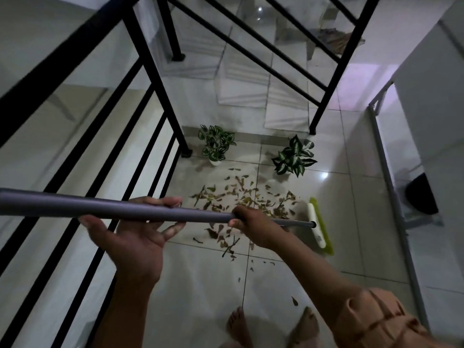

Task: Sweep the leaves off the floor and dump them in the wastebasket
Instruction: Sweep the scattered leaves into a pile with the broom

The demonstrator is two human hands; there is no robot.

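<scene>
Several dry brown leaves (241,199) lie scattered on the pale tiled floor (200,285) ahead of my bare feet. I hold a broom by its long grey handle (75,203), which runs across the view from left to right. My left hand (133,229) cups the handle from below with loosely curled fingers. My right hand (251,226) grips it further down. The broom head (319,227), white with green bristles, rests on the floor at the right edge of the leaves. No wastebasket is identifiable in view.
Two small potted plants (217,144) (293,156) stand beyond the leaves at the foot of the white stairs (241,79). A black metal railing (140,156) runs along the left. A grey frame (386,177) and a dark object (421,194) stand at right.
</scene>
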